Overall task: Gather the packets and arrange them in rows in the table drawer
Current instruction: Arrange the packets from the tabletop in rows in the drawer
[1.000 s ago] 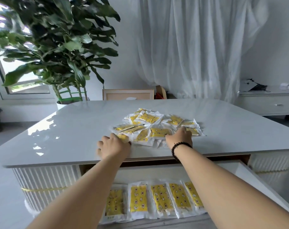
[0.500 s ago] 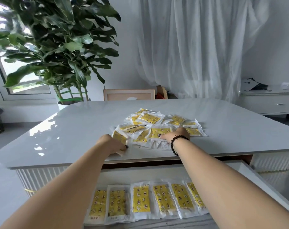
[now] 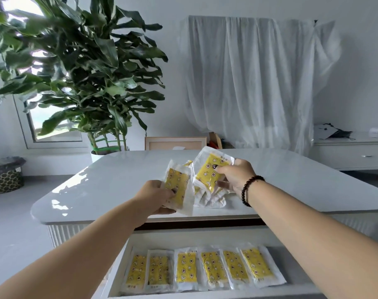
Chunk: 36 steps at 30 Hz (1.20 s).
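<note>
My left hand (image 3: 155,196) grips a yellow-and-white packet (image 3: 179,186) upright above the near edge of the white table (image 3: 101,186). My right hand (image 3: 235,175), with a dark bead bracelet at the wrist, holds a bunch of packets (image 3: 209,173) lifted off the tabletop; their lower ends hang down to the surface. Below the table edge the drawer (image 3: 300,255) stands pulled out, with a row of several packets (image 3: 203,268) lying flat side by side in it.
A big potted plant (image 3: 80,78) stands behind the table's far left corner. A wooden chair back (image 3: 175,143) shows beyond the far edge. A white sideboard (image 3: 352,152) is at the right, a patterned basket (image 3: 6,178) on the floor at the left.
Both hands have lifted from the tabletop with packets gathered in them. The spread of packets on the table has been pulled together into the raised bunch. The camera view has tilted up.
</note>
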{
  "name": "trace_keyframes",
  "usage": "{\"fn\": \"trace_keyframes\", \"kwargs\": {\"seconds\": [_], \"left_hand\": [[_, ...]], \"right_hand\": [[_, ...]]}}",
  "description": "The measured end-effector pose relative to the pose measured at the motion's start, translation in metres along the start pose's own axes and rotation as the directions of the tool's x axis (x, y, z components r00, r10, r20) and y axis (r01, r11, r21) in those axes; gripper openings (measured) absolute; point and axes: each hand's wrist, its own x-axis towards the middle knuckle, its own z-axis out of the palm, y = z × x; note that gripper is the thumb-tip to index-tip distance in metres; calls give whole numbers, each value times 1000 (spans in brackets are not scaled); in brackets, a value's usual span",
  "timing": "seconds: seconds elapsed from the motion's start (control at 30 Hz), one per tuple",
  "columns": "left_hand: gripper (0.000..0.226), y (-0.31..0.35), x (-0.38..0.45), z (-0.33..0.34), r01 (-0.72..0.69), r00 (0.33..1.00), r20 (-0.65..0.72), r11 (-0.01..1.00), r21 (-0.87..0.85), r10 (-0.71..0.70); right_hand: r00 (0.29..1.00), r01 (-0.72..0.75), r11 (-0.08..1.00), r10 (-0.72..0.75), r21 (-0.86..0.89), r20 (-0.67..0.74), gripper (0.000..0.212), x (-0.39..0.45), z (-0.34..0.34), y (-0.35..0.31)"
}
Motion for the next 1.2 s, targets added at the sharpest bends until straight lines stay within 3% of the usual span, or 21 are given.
{"fn": "trace_keyframes", "kwargs": {"seconds": [0.2, 0.33, 0.4, 0.6, 0.8, 0.9, 1.07, 1.2], "left_hand": [[14, 0, -20, 12, -20, 1000, 2, 990, -139, 21], [26, 0, -27, 18, 14, 994, 107, 965, -260, 14], [27, -1, -28, 21, 19, 984, 175, 955, -297, 35], [25, -6, -26, 20, -54, 982, 156, 954, -294, 104], [12, -8, -23, 14, -36, 984, 149, 935, -353, 94], [10, -10, -24, 15, -54, 978, 172, 937, -346, 120], [9, -8, -22, 13, -48, 989, 116, 944, -325, 90], [10, -9, -22, 10, -18, 986, 151, 956, -294, 65]], "right_hand": [[999, 15, 993, -19, 114, 34, 43, -33, -16, 1], [998, -42, 918, 24, 395, 51, 19, -49, -22, 2], [998, -58, 904, 44, 424, 42, 10, -51, -20, 8], [997, -72, 952, 75, 297, 3, 20, -41, -7, 32], [990, -51, 971, 18, 235, 142, 32, -47, 4, 44], [988, -17, 996, 2, 92, 154, 50, -54, 11, 48], [991, 14, 999, -8, -40, 136, 20, -58, 11, 47], [992, 30, 997, -21, -70, 127, 15, -57, 6, 44]]}}
